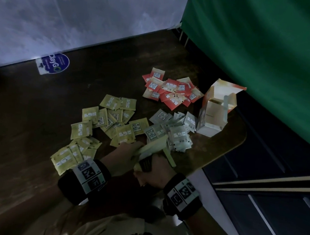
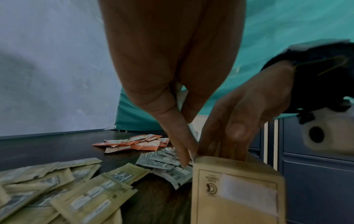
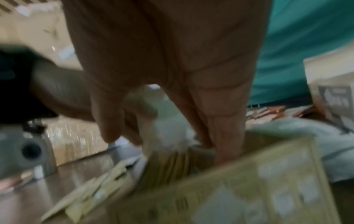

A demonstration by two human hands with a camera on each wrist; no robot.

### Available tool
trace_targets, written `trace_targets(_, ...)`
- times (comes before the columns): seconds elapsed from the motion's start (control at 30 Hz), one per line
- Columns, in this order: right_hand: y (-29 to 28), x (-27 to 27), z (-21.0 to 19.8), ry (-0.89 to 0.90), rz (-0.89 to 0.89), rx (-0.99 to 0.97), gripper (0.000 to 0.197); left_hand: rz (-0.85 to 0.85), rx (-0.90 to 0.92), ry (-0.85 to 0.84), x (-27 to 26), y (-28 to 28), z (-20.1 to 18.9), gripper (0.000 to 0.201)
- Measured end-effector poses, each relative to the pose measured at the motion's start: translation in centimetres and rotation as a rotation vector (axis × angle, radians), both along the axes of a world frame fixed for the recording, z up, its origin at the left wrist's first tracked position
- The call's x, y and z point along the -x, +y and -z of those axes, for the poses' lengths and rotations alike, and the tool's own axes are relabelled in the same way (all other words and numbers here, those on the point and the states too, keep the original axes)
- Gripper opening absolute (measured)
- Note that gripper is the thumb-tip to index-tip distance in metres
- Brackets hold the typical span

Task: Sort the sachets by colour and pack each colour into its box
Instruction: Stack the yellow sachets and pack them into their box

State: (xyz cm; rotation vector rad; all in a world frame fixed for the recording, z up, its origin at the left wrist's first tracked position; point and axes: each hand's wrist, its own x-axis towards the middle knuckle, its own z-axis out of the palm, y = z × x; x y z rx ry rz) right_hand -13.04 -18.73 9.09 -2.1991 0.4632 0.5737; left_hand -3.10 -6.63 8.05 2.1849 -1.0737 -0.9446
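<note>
Box: pale-yellow cardboard box (image 1: 152, 152), upright at the near edge of the dark wooden table (image 1: 36, 125), mouth up, between both hands.
Right hand (image 1: 157, 174): fingers down inside the mouth, clamped on the box wall.
Left hand (image 1: 126, 149): thumb and fingers together, pinching a pale strip at the mouth, likely the flap.
Do it well: hold the flap back, steady the box, square the stack, then feed in the loose yellow paper sachets (image 1: 101, 119) beside it.
Views: only the right wrist shows sachets on edge inside; only the head shows the grey sachets (image 1: 170, 130), red-orange sachets (image 1: 170, 92) and open orange-white carton (image 1: 215, 111).
</note>
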Motion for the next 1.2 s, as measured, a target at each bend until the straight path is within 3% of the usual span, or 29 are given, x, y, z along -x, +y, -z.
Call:
trace_targets(0.1, -1.3, 1.4, -0.5, -0.133, 0.058, -0.002, 0.029, 0.009, 0.005, 0.046, -0.7, 0.9, -1.1, 0.049)
trace_targets(0.17, -2.5, 2.1, -0.6, -0.259, 0.197, 0.022, 0.019, -0.095, 0.061, 0.207, -1.8, 2.2, -1.7, 0.065)
trace_targets(0.23, -3.6, 2.4, -0.5, -0.404, 0.353, 0.071, 0.013, -0.242, 0.103, 0.254, -3.4, 3.8, -1.1, 0.055)
trace_targets(0.27, -4.2, 2.4, -0.5, -0.456, 0.435, 0.093, 0.011, -0.313, 0.073, 0.181, -4.5, 4.9, -0.2, 0.045)
trace_targets(0.33, -4.9, 2.4, -0.5, -0.506, 0.576, 0.126, 0.011, -0.466, -0.144, -0.049, -6.5, 7.4, 2.0, 0.04)
trace_targets(0.4, -5.2, 2.2, -0.5, -0.515, 0.643, 0.109, 0.012, -0.571, -0.512, -0.175, -7.4, 9.9, 4.0, 0.062)
trace_targets(0.47, -4.9, 1.9, -0.4, -0.519, 0.62, 0.082, 0.01, -0.654, -0.751, -0.13, -7.0, 11.7, 5.6, 0.091)
trace_targets(0.53, -4.3, 1.6, -0.2, -0.529, 0.552, 0.082, 0.007, -0.725, -0.743, -0.086, -6.4, 12.3, 6.3, 0.109)
trace_targets(0.6, -3.7, 1.3, -0.2, -0.569, 0.503, 0.078, 0.006, -0.795, -0.666, -0.069, -6.0, 11.9, 6.4, 0.112)
trace_targets(0.77, -2.9, 0.7, -0.6, -0.608, 0.435, 0.076, 0.002, -0.778, -0.659, -0.15, -4.5, 9.5, 6.2, 0.11)
trace_targets(0.93, -2.4, 0.5, -1.1, -0.598, 0.397, 0.053, 0.007, -0.758, -0.511, -0.194, -4.0, 8.0, 7.5, 0.078)
trace_targets(1.07, -2.0, 0.1, -0.8, -0.563, 0.368, 0.028, 0.006, -0.7, -0.554, -0.315, -4.2, 7.0, 7.8, 0.04)
trace_targets(1.2, -1.4, -0.8, -0.8, -0.558, 0.286, 0.006, 0.002, -0.614, -0.545, -0.237, -6.1, 7.4, 7.7, 0.035)
